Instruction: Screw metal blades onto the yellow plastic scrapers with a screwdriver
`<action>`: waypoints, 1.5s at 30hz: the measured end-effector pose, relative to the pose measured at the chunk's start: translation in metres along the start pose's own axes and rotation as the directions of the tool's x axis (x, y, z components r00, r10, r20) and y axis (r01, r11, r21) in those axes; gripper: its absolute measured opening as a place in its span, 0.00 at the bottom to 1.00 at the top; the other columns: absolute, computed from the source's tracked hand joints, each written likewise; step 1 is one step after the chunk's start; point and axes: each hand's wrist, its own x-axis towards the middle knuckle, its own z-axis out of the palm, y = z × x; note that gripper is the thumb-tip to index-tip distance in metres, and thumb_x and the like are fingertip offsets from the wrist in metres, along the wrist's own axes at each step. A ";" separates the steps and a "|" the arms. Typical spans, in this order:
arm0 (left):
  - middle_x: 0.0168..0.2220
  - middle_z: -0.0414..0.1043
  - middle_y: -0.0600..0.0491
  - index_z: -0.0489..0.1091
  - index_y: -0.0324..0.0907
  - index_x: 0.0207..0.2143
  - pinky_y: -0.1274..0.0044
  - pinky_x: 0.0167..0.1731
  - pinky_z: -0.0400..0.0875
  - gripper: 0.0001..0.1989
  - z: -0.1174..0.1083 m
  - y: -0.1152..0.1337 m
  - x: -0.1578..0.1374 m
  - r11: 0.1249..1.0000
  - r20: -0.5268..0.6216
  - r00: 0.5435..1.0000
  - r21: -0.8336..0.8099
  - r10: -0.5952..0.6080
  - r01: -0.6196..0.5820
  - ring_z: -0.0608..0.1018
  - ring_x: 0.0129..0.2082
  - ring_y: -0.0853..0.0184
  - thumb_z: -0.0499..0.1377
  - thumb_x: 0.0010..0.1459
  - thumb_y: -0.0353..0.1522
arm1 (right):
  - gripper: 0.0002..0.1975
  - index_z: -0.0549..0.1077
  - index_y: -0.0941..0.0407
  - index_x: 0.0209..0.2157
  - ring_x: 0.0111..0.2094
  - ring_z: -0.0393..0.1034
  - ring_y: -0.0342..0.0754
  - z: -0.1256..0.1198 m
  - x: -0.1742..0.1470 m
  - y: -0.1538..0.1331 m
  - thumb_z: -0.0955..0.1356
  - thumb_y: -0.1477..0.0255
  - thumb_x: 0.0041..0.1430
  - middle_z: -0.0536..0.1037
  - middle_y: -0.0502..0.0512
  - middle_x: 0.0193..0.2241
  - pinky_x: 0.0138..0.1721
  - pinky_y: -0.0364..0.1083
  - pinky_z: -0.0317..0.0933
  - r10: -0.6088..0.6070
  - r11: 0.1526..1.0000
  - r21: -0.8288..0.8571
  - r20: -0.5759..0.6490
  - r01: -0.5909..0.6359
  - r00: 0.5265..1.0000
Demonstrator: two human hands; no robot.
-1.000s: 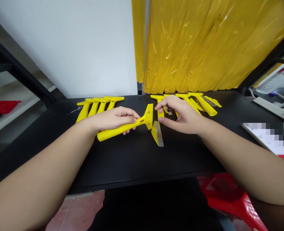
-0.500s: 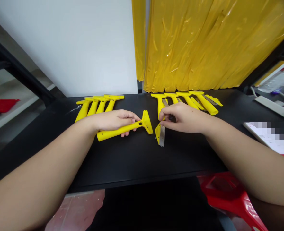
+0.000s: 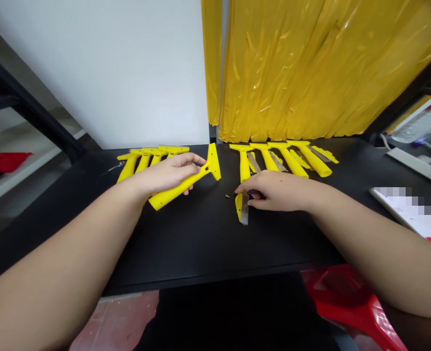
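1. Risk: bare fingers close to the blade (image 3: 244,214). A slip along its edge could cut; likely cause, a pinch landing on steel instead of the yellow plate (image 3: 239,209).
2. Risk: a loose screw (image 3: 227,196), tiny, lies on the black table (image 3: 201,243) between the hands. One brush of a knuckle could roll it away.
3. Scraper (image 3: 175,192) lies in the left hand (image 3: 181,168), raised at a slant, head up and toward the right. If that grip slackens, the head could drop near the screw.
4. Left pose: fingers wrapped under the handle, thumb along the top, closed firmly enough to hold it.
5. Right hand (image 3: 268,190): palm down, fingers curled partway, tips at the plate's far end. Cannot tell whether they grip it.
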 end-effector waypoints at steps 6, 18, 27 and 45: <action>0.34 0.72 0.56 0.73 0.45 0.51 0.71 0.32 0.77 0.17 0.007 0.001 -0.001 0.986 -0.120 0.985 0.124 0.124 -0.109 0.79 0.25 0.66 0.62 0.62 0.42 | 0.12 0.81 0.53 0.49 0.31 0.70 0.46 0.003 0.003 -0.003 0.72 0.73 0.64 0.78 0.51 0.31 0.33 0.44 0.55 0.003 1.000 0.008 -0.045 -0.003 0.999; 0.35 0.75 0.54 0.76 0.43 0.50 0.71 0.32 0.69 0.19 0.009 -0.010 0.006 0.923 -0.239 0.943 0.359 0.231 -0.135 0.77 0.32 0.62 0.60 0.60 0.42 | 0.07 0.81 0.53 0.41 0.33 0.71 0.46 -0.002 -0.004 0.008 0.70 0.76 0.65 0.78 0.52 0.34 0.36 0.45 0.60 -0.125 0.979 0.155 -0.066 0.134 0.990; 0.39 0.77 0.50 0.76 0.40 0.50 0.69 0.40 0.71 0.18 0.013 -0.011 0.007 0.832 -0.196 0.949 0.546 0.246 -0.103 0.78 0.37 0.59 0.61 0.58 0.38 | 0.08 0.83 0.53 0.40 0.31 0.69 0.46 -0.024 -0.020 0.020 0.73 0.64 0.65 0.78 0.50 0.32 0.34 0.45 0.59 -0.065 0.953 0.301 0.070 0.041 0.995; 0.47 0.76 0.42 0.76 0.41 0.53 0.60 0.52 0.74 0.20 0.022 -0.008 0.015 0.780 -0.326 0.934 0.618 0.149 0.092 0.79 0.51 0.48 0.60 0.59 0.32 | 0.07 0.80 0.53 0.37 0.29 0.65 0.45 -0.032 -0.031 0.032 0.73 0.66 0.58 0.74 0.48 0.29 0.30 0.45 0.57 0.088 0.949 0.285 0.169 -0.134 0.982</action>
